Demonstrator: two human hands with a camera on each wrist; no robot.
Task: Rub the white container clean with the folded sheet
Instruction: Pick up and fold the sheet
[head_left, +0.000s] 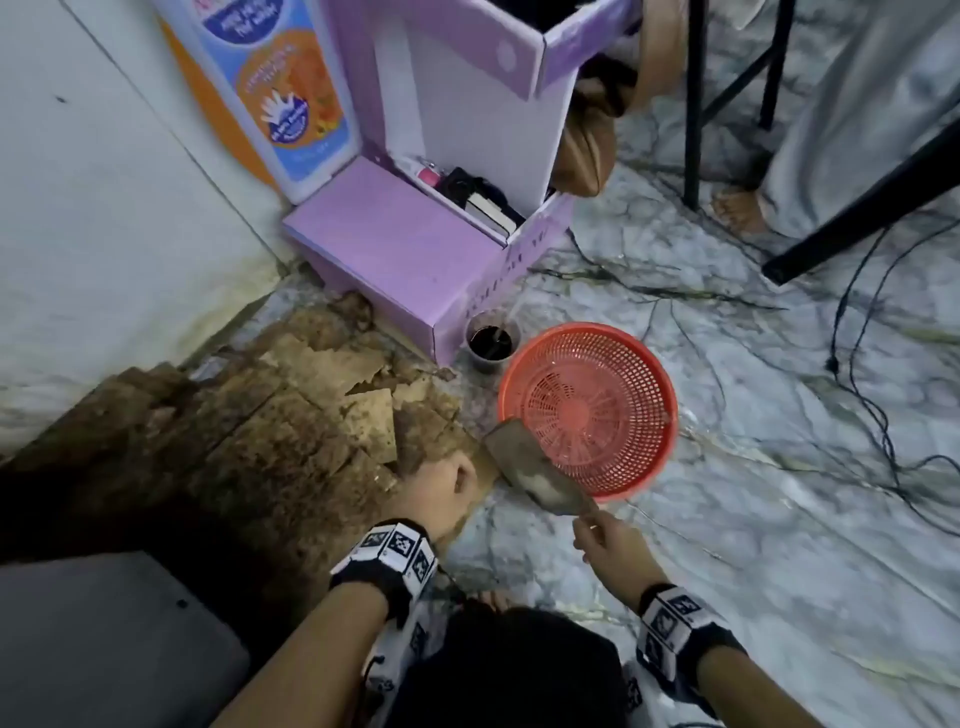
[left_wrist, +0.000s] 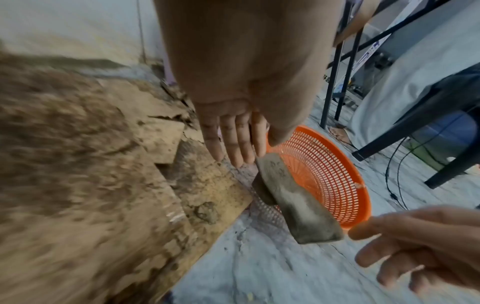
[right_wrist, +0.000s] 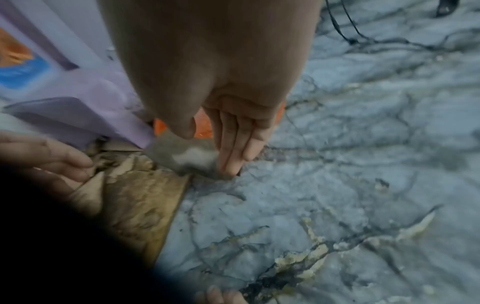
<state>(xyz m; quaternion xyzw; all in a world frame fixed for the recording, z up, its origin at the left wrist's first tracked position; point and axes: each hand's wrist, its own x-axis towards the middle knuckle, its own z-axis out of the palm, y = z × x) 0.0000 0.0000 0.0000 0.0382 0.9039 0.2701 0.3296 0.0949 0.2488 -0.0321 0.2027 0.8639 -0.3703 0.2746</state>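
Observation:
A dirt-stained grey-white flat piece (head_left: 535, 478) (left_wrist: 298, 205) (right_wrist: 187, 158) hangs tilted over the near rim of an orange mesh basket (head_left: 571, 330) (left_wrist: 337, 164). I cannot tell whether it is the folded sheet or the container. My right hand (head_left: 602, 535) (right_wrist: 228, 144) pinches its near end between thumb and straight fingers. To the left of the piece, my left hand (head_left: 447, 483) (left_wrist: 233, 139) points its straight fingers down beside the far end and holds nothing.
Crumbling brown cardboard (head_left: 311, 415) covers the floor on the left. A purple box (head_left: 395, 249) and a cup of dark liquid (head_left: 492, 340) stand behind the basket. Black cables (head_left: 872, 364), chair legs (head_left: 696, 104) and another person's foot (head_left: 737, 208) lie to the right.

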